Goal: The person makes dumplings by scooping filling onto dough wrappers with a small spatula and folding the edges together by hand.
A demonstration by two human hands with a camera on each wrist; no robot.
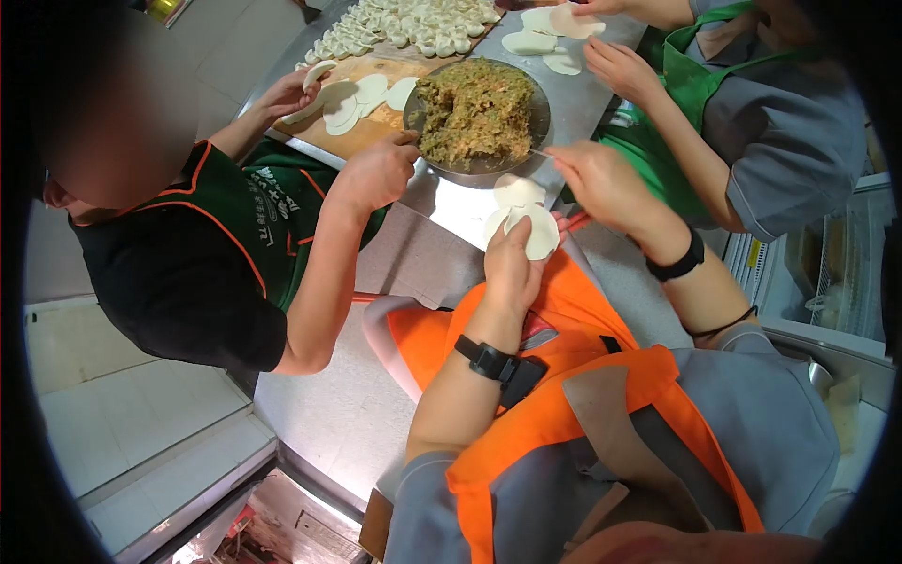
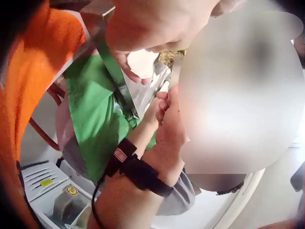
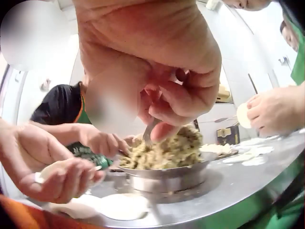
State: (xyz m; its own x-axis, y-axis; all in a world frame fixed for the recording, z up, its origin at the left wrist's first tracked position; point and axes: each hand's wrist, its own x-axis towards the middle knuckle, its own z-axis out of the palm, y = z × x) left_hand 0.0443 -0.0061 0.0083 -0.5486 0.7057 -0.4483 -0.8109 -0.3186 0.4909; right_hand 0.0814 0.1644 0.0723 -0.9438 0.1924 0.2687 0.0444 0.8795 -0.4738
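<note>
- Dough wrapper [image 1: 537, 235], pale and round, held in the left hand [image 1: 515, 268] at 5 o'clock from the bowl [image 3: 167, 181], reading the head view as a dial; the thumb presses on it and the fingers curl beneath.
- Metal utensil [image 3: 150, 131], pinched between the bent fingers and thumb of the right hand [image 1: 601, 183] at 4 o'clock, its far end at the filling [image 1: 479, 113].
- The filling, a lumpy greenish-orange mix, is heaped in the bowl, which stands on the bench [image 1: 587, 103].
- Loose wrappers [image 1: 519, 191] lie on the bench at 5 o'clock, between bowl and left hand.
- At 8 o'clock a neighbour's closed hand [image 1: 378, 174] is at the bowl's rim.
- At 9 o'clock overlapping wrappers [image 1: 343, 105] rest on a wooden board [image 1: 378, 120].
- At 11 o'clock sit crowded, folded dumplings [image 1: 404, 28].
- At 1 o'clock lie more flat wrappers [image 1: 529, 43].
- At 3 o'clock stands a person in a green apron [image 1: 686, 75].
</note>
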